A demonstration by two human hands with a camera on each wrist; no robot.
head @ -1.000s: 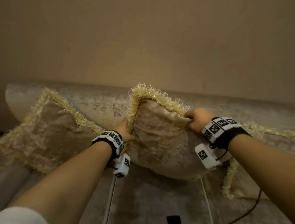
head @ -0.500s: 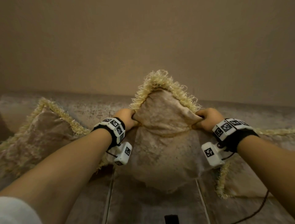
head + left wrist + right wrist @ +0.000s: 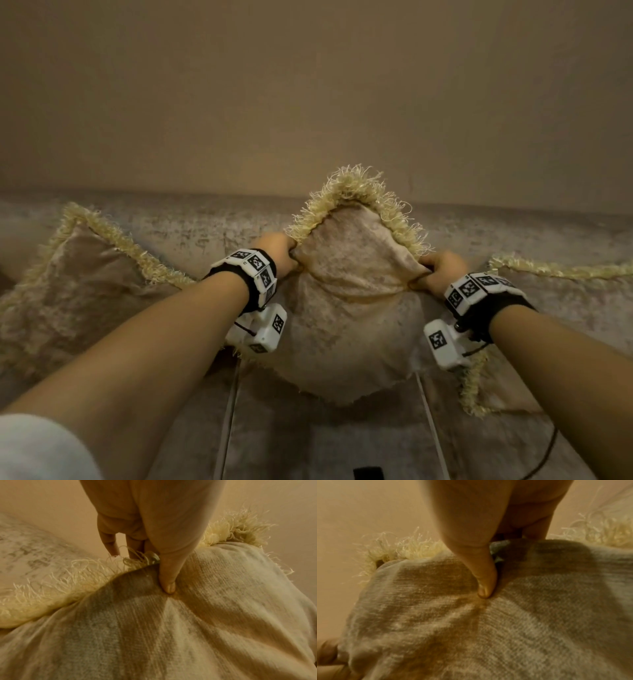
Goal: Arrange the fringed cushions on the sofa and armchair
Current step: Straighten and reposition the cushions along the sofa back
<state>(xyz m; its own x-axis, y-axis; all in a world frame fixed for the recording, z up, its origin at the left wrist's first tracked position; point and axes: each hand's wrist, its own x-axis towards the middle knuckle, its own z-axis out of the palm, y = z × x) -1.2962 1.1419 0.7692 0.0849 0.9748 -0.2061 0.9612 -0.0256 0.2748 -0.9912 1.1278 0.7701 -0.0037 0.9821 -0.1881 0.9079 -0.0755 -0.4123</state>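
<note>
A beige velvet cushion [image 3: 349,318] with a pale yellow fringe stands on one corner against the sofa back [image 3: 191,226], its top corner pointing up. My left hand [image 3: 281,251] pinches its left edge and my right hand [image 3: 436,270] pinches its right edge. In the left wrist view the thumb [image 3: 167,580] digs into the cushion [image 3: 171,628] while the fingers curl behind the fringe. The right wrist view shows the same: thumb [image 3: 485,586] pressed into the fabric [image 3: 505,628], fingers behind.
A second fringed cushion [image 3: 78,291] leans on the sofa back at the left. A third fringed cushion [image 3: 561,298] lies at the right, partly behind my right arm. The sofa seat [image 3: 325,442] lies below, with a dark cable [image 3: 544,455] at the lower right.
Both hands have turned and lifted the middle cushion so that a corner points up, and shifted it slightly right. Both hands keep their hold on the edges.
</note>
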